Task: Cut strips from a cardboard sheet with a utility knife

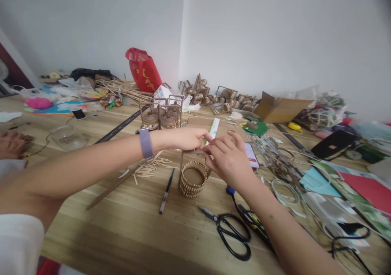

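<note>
At far left, another person's hand (14, 144) rests on the desk (122, 230). Next come loose sticks (149, 166) and a pen (166, 191) lying just beside a small round basket (193, 179). The left hand (194, 138), fingers bent, reaches over the basket's frame, its fingertips meeting those of the right hand (229, 155). The right hand is partly curled, one finger raised; whether either grips something small cannot be made out. Right of the basket lie scissors (232, 230), handles toward the right, then a phone (251, 156) near the right wrist.
</note>
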The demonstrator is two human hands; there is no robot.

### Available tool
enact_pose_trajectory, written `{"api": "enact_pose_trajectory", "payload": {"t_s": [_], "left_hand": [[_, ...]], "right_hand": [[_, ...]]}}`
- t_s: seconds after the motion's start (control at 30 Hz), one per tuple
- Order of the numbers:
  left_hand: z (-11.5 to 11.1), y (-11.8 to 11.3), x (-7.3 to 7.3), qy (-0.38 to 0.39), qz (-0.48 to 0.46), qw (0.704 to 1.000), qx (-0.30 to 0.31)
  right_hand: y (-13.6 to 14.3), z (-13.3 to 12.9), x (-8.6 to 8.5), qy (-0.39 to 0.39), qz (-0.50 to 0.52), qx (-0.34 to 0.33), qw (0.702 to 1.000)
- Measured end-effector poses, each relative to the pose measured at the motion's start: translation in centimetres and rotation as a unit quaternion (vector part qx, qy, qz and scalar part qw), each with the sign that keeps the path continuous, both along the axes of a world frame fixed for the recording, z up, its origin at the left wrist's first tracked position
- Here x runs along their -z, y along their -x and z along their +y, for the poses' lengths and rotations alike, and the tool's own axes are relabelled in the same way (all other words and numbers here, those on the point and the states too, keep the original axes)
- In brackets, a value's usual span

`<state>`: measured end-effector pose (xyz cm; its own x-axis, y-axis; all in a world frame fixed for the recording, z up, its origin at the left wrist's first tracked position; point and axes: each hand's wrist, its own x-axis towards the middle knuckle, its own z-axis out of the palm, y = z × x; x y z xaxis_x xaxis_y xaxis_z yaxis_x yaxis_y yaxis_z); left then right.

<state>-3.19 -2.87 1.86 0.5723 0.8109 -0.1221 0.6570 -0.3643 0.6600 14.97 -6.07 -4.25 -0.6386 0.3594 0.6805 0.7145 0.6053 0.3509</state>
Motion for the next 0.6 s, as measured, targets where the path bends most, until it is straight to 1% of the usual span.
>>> {"api": "enact_pose_trajectory", "payload": {"t_s": [0.43,0.6], "left_hand": [[-0.28,-0.21,-0.53,-0.06,0.058,0.996,0.033],[-0.3,-0.13,-0.64,-0.086,0.081,0.992,0.054]], "right_hand": [[0.21,-0.05,0.16,-0.037,0.0,-0.001,0.999],[0.21,0.11,0.32,-0.074,0.0,-0.004,0.997]]}}
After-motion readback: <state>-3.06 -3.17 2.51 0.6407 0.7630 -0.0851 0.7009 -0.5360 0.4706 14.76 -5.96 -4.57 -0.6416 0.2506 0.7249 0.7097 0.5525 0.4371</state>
